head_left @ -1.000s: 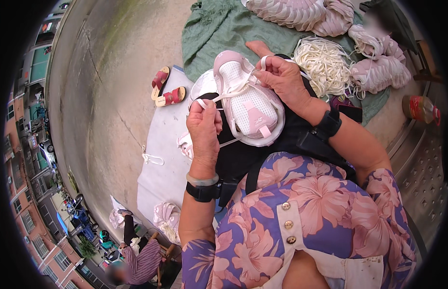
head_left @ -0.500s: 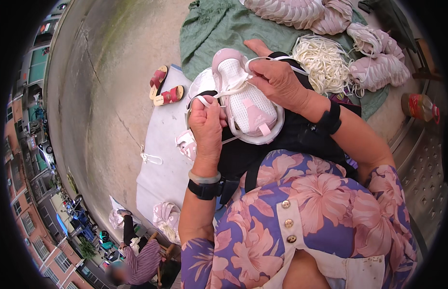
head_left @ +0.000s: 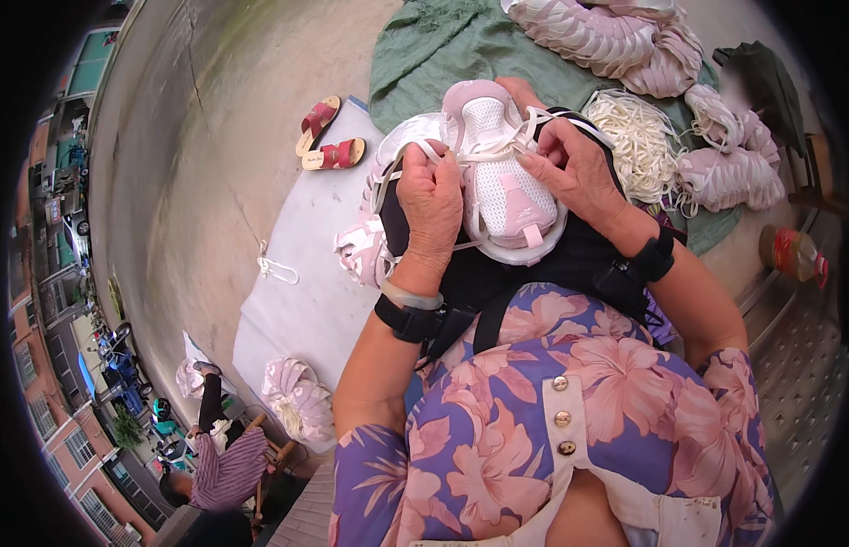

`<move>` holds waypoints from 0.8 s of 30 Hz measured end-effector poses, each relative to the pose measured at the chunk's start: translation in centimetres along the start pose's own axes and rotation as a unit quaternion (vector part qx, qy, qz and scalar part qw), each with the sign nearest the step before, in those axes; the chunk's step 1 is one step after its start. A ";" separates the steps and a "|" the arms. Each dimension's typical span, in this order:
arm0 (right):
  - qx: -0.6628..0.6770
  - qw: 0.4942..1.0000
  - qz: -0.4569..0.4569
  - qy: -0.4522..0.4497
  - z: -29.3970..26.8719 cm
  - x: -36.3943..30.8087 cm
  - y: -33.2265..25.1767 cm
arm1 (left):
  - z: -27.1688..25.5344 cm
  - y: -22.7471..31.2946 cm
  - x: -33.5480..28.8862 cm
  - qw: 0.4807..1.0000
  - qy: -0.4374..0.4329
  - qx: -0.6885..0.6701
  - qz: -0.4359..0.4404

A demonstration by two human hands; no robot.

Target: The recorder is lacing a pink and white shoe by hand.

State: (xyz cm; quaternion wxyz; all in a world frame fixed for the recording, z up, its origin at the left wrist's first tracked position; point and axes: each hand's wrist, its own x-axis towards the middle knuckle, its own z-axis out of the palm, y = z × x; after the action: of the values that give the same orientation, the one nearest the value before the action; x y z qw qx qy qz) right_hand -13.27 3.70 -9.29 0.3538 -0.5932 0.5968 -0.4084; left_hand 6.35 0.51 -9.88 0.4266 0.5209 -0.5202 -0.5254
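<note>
A pink and white mesh shoe upper [head_left: 499, 182] lies across my lap, its tongue pointing away from me. White shoelace [head_left: 497, 146] crosses it and runs through the eyelet area. My left hand [head_left: 430, 196] pinches one length of the lace at the shoe's left side, a loop hanging off the fingers. On the other side, my right hand [head_left: 579, 173] has thumb and forefinger closed on the lace close to the eyelets, with a loop standing up above. Further pink and white shoe pieces [head_left: 362, 248] sit just left of my lap.
A pile of white laces [head_left: 632, 146] lies on a green cloth [head_left: 434, 55], with bundled shoe uppers [head_left: 616, 41] around it. Red sandals [head_left: 335, 153] rest beside a pale sheet [head_left: 279, 328]. An oil bottle [head_left: 793, 254] stands at right. Another person [head_left: 224, 465] sits at lower left.
My right hand has come down from the raised lace to the eyelets. My left hand has moved up along the shoe's left side. The whole view has shifted slightly.
</note>
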 end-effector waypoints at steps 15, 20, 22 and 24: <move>-0.028 0.996 -0.081 0.025 0.5 -0.8 1.1 | 0.2 0.2 1.2 0.988 -0.028 0.155 0.010; -0.044 0.991 -0.121 0.046 0.7 -1.2 2.3 | 0.6 2.8 -1.0 0.961 0.038 0.269 0.051; -0.066 0.982 -0.168 0.051 0.8 -1.3 2.4 | 0.4 3.0 -1.8 0.947 0.042 0.302 0.102; -0.067 0.979 -0.182 0.058 1.0 -1.3 2.4 | 0.1 2.6 -2.1 0.899 -0.035 0.353 0.258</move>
State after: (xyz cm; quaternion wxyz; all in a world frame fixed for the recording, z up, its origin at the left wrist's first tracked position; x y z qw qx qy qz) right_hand -13.33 4.82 -12.00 0.1980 -0.6897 0.5244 -0.4583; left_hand 6.23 2.37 -7.08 0.3170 0.4661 -0.8023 -0.1963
